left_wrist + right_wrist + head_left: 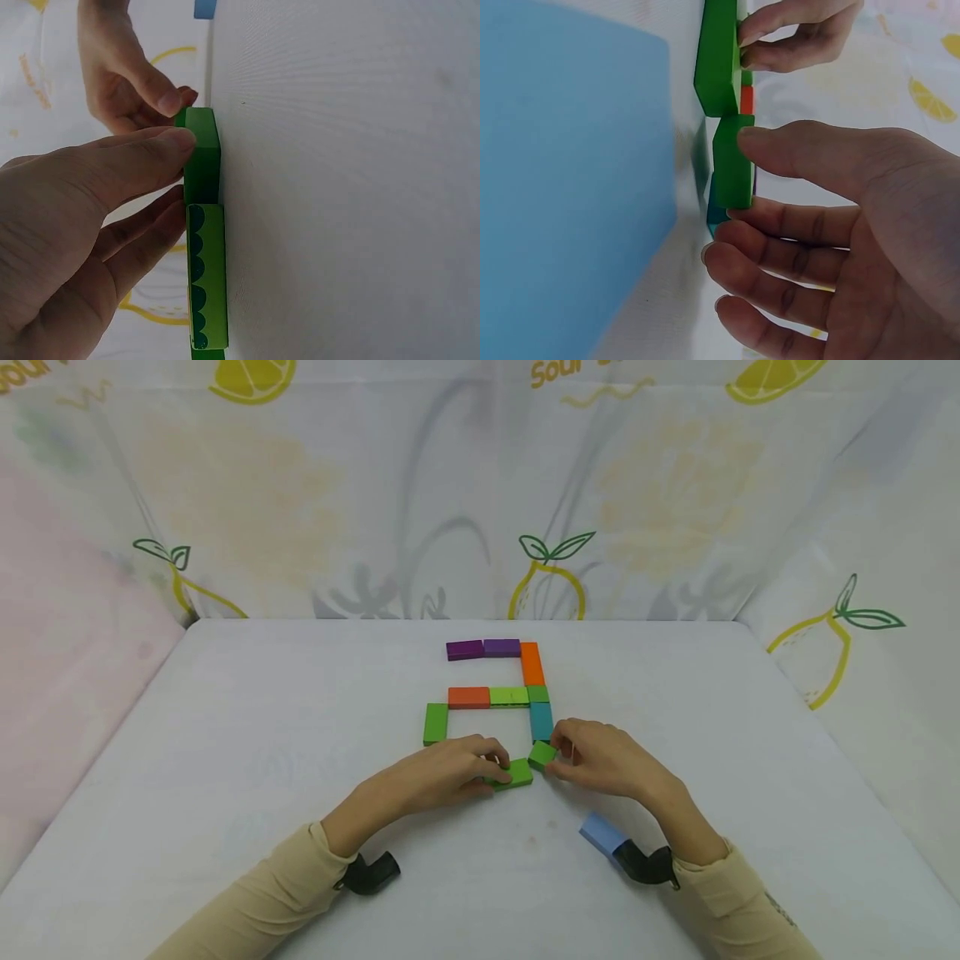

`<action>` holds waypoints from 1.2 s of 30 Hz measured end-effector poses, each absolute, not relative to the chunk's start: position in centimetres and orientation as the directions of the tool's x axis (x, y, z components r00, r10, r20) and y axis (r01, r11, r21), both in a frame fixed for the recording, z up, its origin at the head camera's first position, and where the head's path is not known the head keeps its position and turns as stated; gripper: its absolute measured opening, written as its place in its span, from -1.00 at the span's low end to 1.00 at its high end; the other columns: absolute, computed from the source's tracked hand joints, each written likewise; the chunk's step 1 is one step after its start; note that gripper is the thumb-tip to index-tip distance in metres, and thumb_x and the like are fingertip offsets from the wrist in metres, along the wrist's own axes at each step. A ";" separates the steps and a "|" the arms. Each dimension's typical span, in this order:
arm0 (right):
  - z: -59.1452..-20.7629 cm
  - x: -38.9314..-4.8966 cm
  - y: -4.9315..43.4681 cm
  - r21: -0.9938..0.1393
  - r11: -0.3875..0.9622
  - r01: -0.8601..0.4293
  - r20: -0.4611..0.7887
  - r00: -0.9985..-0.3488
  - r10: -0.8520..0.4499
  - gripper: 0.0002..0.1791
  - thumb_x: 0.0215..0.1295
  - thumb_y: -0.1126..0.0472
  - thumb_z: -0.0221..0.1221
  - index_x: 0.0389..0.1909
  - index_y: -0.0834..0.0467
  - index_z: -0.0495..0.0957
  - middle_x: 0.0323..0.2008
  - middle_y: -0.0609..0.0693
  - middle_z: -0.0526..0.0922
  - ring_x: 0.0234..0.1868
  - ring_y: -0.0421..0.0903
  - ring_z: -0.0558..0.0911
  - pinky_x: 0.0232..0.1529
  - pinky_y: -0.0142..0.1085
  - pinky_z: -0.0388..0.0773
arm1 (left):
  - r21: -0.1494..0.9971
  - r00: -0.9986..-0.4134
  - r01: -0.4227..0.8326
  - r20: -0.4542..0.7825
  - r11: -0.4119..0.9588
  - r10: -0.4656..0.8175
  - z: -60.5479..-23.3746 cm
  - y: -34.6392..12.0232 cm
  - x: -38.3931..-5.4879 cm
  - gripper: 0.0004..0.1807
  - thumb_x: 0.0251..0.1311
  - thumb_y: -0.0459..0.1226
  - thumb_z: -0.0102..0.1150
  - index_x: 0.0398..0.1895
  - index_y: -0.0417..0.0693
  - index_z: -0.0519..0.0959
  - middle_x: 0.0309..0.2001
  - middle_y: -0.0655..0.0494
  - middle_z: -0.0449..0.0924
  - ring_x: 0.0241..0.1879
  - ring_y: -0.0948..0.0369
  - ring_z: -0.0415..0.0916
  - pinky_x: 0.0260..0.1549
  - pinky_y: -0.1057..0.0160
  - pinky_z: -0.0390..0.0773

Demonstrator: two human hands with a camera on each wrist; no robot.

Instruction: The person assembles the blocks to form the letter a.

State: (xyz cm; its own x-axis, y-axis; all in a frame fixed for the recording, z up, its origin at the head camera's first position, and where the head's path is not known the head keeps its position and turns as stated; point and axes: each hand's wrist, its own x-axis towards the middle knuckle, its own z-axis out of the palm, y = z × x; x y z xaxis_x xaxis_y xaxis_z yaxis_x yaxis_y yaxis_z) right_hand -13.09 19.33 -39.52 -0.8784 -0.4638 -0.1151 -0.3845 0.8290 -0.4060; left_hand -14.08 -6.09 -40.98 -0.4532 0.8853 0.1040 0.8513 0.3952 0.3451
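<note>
My left hand (457, 764) pinches a long green block (519, 772) between thumb and fingers, flat on the white table. With thumb and forefinger, my right hand (607, 756) grips a small green block (542, 755), tilted slightly just below a teal block (541, 721). In the right wrist view the small block (735, 169) meets the end of the long green block (718, 64) at a corner. A light green block with dark scallops (208, 277) adjoins the long one in the left wrist view; the left hand hides it in the head view.
Farther back, dark purple (465, 650), purple (502, 647), orange (532, 663), red-orange (468, 697), lime (509, 696) and small green (537, 693) blocks form a bent line. A green block (436, 723) stands left. A blue block (602, 832) lies by the right wrist.
</note>
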 end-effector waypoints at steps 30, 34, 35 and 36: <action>-39.7 -13.2 19.0 -0.389 0.841 -0.376 -0.122 -0.884 -0.451 -0.74 0.15 0.07 0.29 -0.26 0.14 0.54 -0.49 -0.12 0.50 -0.45 -0.24 0.41 -0.43 -0.41 0.38 | 0.339 -0.439 0.860 0.110 0.382 0.892 -40.8 -6.3 -14.1 -0.76 0.16 -0.26 0.26 -0.09 0.06 0.68 -0.05 0.18 0.56 -0.02 0.27 0.52 -0.02 0.38 0.53; -39.5 -13.1 19.0 -0.402 0.841 -0.362 -0.133 -0.886 -0.445 -0.73 0.15 0.04 0.29 -0.24 0.13 0.55 -0.48 -0.13 0.50 -0.44 -0.23 0.42 -0.41 -0.40 0.39 | 0.335 -0.438 0.861 0.109 0.382 0.892 -40.8 -6.3 -14.1 -0.76 0.16 -0.26 0.26 -0.09 0.06 0.68 -0.05 0.18 0.56 -0.01 0.26 0.52 -0.02 0.37 0.53; -39.4 -13.1 19.1 -0.410 0.841 -0.353 -0.137 -0.888 -0.440 -0.73 0.15 0.04 0.28 -0.24 0.12 0.55 -0.48 -0.13 0.50 -0.44 -0.23 0.43 -0.41 -0.40 0.39 | 0.334 -0.438 0.861 0.109 0.382 0.892 -40.8 -6.3 -14.1 -0.76 0.16 -0.26 0.26 -0.09 0.06 0.68 -0.05 0.18 0.56 -0.01 0.26 0.52 -0.02 0.37 0.53; -39.4 -13.2 19.2 -0.418 0.839 -0.349 -0.137 -0.889 -0.437 -0.74 0.16 0.04 0.27 -0.25 0.11 0.55 -0.48 -0.13 0.50 -0.44 -0.22 0.43 -0.41 -0.39 0.40 | 0.335 -0.438 0.861 0.110 0.382 0.892 -40.8 -6.3 -14.1 -0.76 0.15 -0.26 0.26 -0.09 0.06 0.68 -0.05 0.18 0.56 -0.01 0.26 0.51 -0.01 0.37 0.53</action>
